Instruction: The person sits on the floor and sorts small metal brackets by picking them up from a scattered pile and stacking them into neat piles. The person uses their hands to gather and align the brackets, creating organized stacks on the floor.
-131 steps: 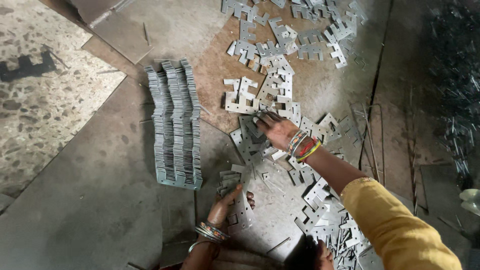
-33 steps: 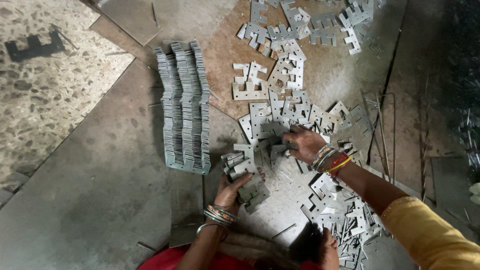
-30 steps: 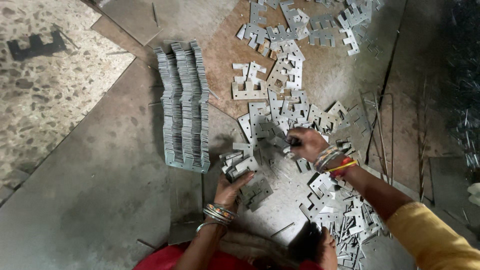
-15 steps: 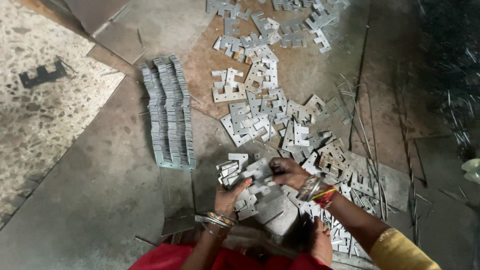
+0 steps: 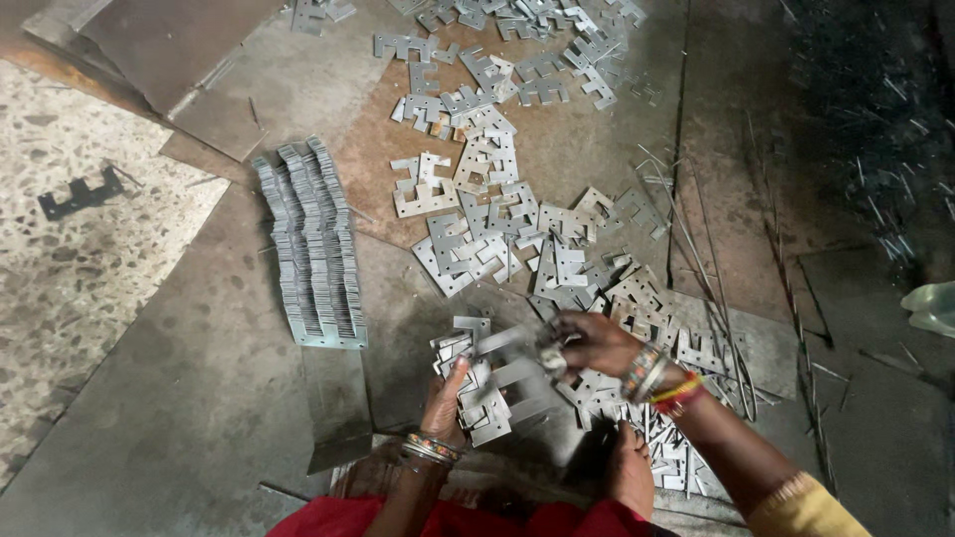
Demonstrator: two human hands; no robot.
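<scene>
On the floor, the left hand (image 5: 450,396) grips a bundle of plates (image 5: 477,383); the right hand (image 5: 595,343), clutching one plate (image 5: 517,341), should slide it in flush

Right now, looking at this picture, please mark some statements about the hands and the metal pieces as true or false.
1. The left hand holds a bundle of flat metal plates. True.
2. The right hand rests on the long row of stacked plates. False: that row stands apart, to the left of both hands; the right hand is at the bundle, beside the left one.
3. Loose plates lie scattered on the floor beyond the hands. True.
4. Both wrists are bare. False: bangles show on the right wrist, and more on the left.
5. Thin metal rods lie to the right of the scattered plates. True.
</scene>
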